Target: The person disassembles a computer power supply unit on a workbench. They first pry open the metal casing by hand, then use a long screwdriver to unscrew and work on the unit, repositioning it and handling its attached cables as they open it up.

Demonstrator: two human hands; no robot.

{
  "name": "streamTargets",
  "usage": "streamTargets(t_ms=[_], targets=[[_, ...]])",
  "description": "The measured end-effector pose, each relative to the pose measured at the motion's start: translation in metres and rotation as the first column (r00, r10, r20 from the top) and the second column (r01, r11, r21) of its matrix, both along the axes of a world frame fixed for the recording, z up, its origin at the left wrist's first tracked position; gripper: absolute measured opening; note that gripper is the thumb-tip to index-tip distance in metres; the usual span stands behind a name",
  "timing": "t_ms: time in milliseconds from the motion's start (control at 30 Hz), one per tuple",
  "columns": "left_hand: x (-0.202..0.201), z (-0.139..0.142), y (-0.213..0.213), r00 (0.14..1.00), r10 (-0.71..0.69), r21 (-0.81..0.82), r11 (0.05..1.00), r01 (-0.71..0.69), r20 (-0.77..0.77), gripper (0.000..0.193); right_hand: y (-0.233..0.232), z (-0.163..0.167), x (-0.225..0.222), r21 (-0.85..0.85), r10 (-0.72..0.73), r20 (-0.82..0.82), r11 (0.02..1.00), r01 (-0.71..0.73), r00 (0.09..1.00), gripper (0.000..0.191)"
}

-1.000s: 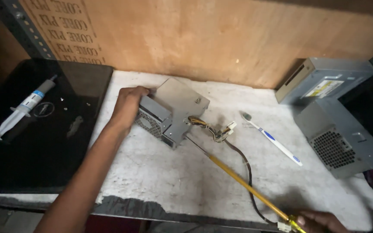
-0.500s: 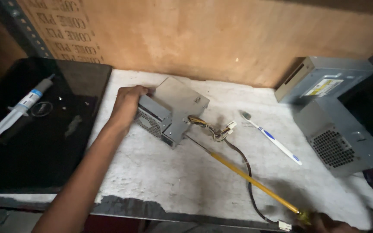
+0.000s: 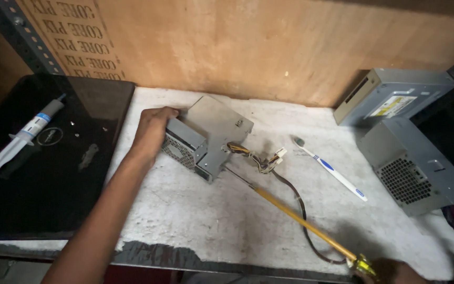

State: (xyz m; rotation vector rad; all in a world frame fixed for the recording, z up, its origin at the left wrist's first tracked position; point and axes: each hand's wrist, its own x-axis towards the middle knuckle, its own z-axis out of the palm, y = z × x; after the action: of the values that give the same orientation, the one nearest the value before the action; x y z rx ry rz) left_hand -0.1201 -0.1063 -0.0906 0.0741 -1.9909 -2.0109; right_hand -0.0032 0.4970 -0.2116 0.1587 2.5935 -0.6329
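A person's left hand [image 3: 152, 126] and long, slim forearm appear bare, with no sleeve, glove, watch or ring showing, while only a sliver of the right hand [image 3: 395, 272] is visible.

Power supply unit [image 3: 208, 135] sits mid-bench, laptop [image 3: 53, 163] off to its left with a syringe [image 3: 24, 135] on it. Toothbrush [image 3: 329, 168] lies to its right, two more power supplies [image 3: 411, 131] beyond that.
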Motion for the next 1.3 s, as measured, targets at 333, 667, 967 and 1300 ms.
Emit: streamTargets(t_ms=[333, 667, 967, 1300], targets=[[-0.002, -0.003, -0.001, 1.000, 0.009, -0.023, 1.000, -0.009, 0.017, 0.037, -0.006, 0.002, 0.016, -0.417, -0.214, -0.366, 0.908, 0.047, 0.906, 0.036], [0.001, 0.001, 0.000, 0.997, -0.011, 0.004, 1.000, 0.010, 0.078, 0.039, 0.003, -0.001, 0.008, 0.001, -0.062, -0.032, 0.998, 0.062, 0.998, 0.041], [-0.002, -0.004, -0.002, 0.997, 0.019, -0.023, 1.000, -0.017, 0.078, 0.039, 0.004, -0.004, 0.006, -0.638, -0.178, -0.071, 0.764, 0.092, 0.982, 0.052], [-0.002, -0.006, -0.003, 0.995, -0.004, 0.024, 1.000, 0.001, 0.099, 0.041, 0.021, -0.009, -0.001, -0.018, 0.016, -0.018, 1.000, -0.016, 1.000, 0.040]])
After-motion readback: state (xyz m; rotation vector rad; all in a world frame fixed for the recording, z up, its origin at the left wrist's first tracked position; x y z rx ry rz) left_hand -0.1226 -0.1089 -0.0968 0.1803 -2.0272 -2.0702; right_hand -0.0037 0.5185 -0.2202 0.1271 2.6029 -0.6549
